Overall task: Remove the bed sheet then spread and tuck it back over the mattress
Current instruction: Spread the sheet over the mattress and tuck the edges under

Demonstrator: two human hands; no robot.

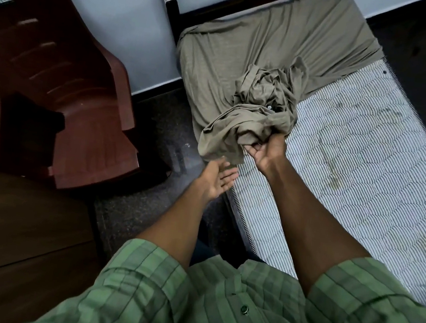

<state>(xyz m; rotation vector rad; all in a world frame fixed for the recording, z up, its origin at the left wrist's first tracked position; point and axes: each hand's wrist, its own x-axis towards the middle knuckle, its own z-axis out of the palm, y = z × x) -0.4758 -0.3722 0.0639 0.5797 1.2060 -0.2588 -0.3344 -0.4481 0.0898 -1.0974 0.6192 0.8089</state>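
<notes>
Slippage is the risk: the right hand (265, 152) pinches only a bunched fold of the bed sheet (260, 66), while the left hand (218, 175) hangs open just below it, holding nothing. A hard tug could jam the far end (apparently tucked, at 12 o'clock). Striped mattress (358, 154) lies bare at 3 o'clock; brown chairs (55, 70) stand at 9 o'clock.
</notes>
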